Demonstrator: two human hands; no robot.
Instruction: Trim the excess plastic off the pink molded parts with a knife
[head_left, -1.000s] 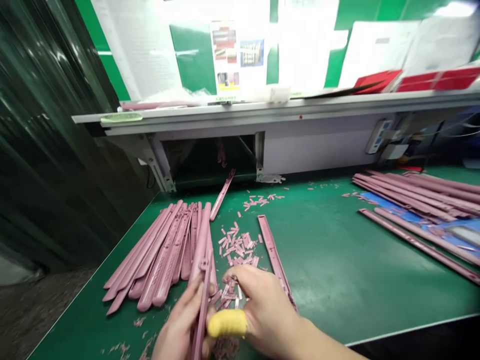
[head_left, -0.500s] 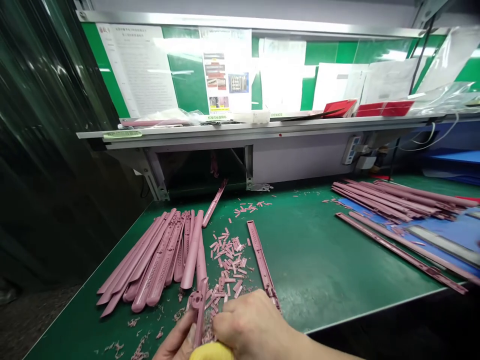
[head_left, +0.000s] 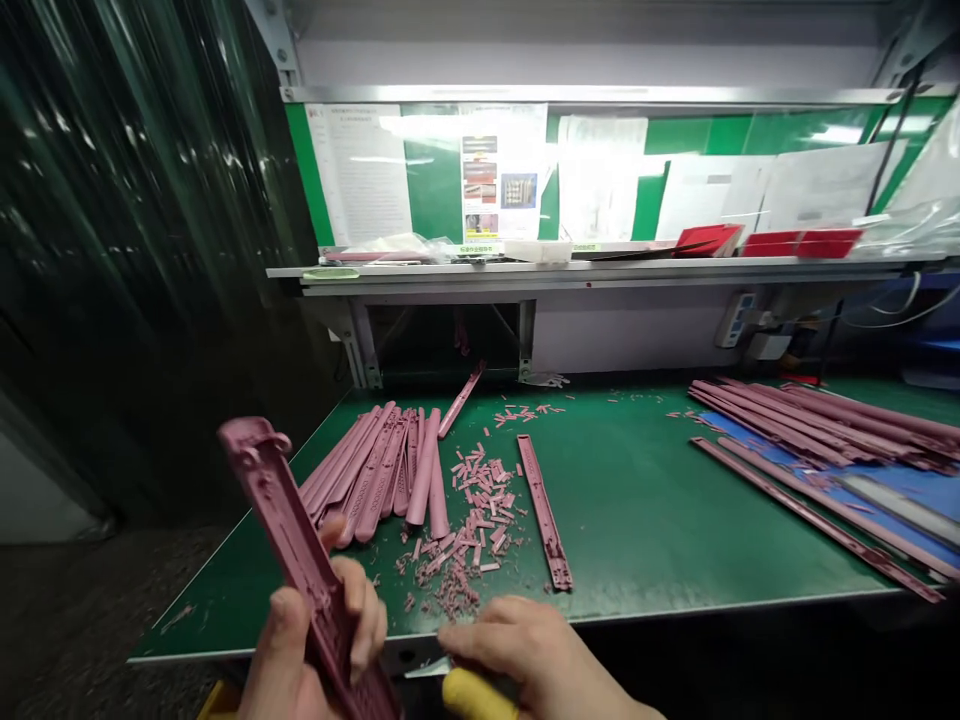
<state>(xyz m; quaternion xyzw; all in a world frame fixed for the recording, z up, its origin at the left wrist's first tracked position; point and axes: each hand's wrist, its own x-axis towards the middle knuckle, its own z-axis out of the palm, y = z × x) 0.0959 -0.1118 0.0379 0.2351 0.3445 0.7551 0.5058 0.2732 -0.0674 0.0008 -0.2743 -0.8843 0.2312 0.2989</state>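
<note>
My left hand (head_left: 289, 655) grips a long pink plastic molding (head_left: 289, 530), raised at a tilt off the near left edge of the table. The molding's hollow, ribbed inside faces me, and its lower end runs out of view. In my right hand (head_left: 536, 645) is a knife with a yellow handle (head_left: 476, 695); its short blade points left, apart from the molding. Pink offcuts and shavings (head_left: 480, 500) lie in a heap beyond my hands. Just right of the heap, a single pink molding (head_left: 544, 510) rests with its hollow side up.
A stack of pink moldings (head_left: 375, 470) lies on the green table (head_left: 637, 500) at left, with another molding (head_left: 461, 400) behind. More long pink strips (head_left: 810, 425) sit on blue sheeting at right. A shelf (head_left: 600, 272) crosses above the table's back.
My left hand has lifted the molding up and left, turning its hollow side toward me. The knife has come away from it, in my right hand. The view has shifted left.
</note>
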